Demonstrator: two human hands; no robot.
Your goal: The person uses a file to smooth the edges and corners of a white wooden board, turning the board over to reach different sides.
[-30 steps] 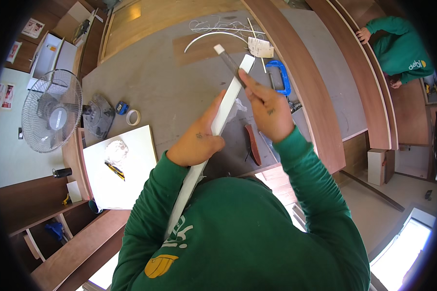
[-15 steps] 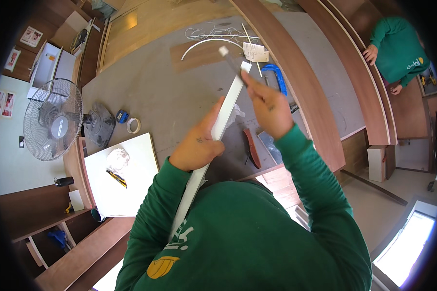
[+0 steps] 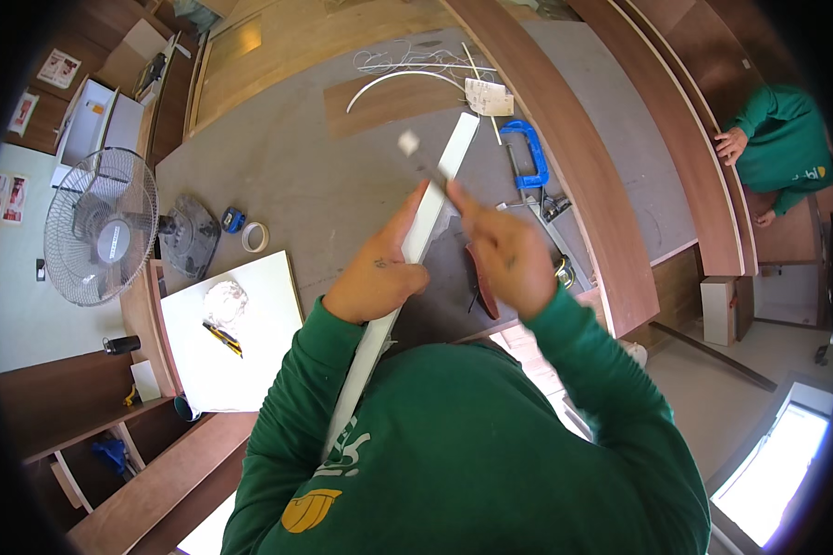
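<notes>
Now our right hand (image 3: 507, 259) has slid lower along the long white strip (image 3: 415, 242), pinching a small white-tipped tool (image 3: 424, 159). Our left hand (image 3: 376, 279) squeezes the strip mid-frame, above the tabletop (image 3: 315, 176).

the long white strip (image 3: 426, 222) at the middle of the frame looks like smooth plastic with a faint sheen. the worktable (image 3: 305, 176) under it is matt grey, slightly scuffed. wooden boards (image 3: 565, 139) to the right are reddish brown and smooth. the clamp (image 3: 525, 153) in the upper middle is blue painted metal. the fan (image 3: 97, 227) at left has a shiny wire guard. the sleeves (image 3: 602, 370) at the bottom are soft green cloth.
</notes>
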